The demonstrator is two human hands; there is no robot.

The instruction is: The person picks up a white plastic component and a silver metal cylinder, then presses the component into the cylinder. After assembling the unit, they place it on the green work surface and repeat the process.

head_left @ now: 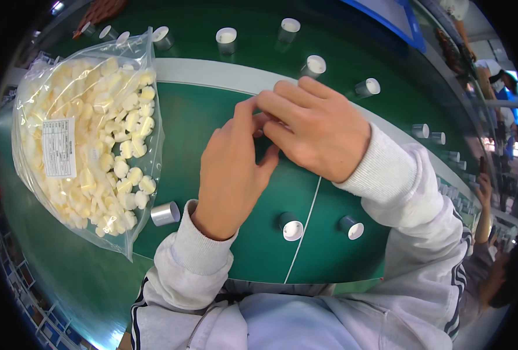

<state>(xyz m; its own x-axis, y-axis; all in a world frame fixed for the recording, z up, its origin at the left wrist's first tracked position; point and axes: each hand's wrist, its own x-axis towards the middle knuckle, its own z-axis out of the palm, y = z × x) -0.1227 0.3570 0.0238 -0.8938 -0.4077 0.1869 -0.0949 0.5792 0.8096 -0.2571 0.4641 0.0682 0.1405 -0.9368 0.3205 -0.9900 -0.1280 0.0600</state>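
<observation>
Both hands meet over the green conveyor belt (212, 111); the left hand (232, 169) and right hand (314, 131) pinch fingertips together around something too hidden to identify. A clear plastic bag (84, 140) of pale yellow pieces, bearing a white rectangular label (59, 147), lies at left. A silver cap (165, 214) lies just beside the bag.

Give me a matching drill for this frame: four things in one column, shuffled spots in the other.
Things:
1. clear bag of pale plugs
2. silver cap lying on its side
3. left hand
4. right hand

Places:
A. just below the bag's lower corner
B. far left of the green belt
C. fingers meeting the other hand's, wrist toward the upper right
D. rising from the lower middle, thumb up

Pairs: 1-B, 2-A, 3-D, 4-C
</observation>
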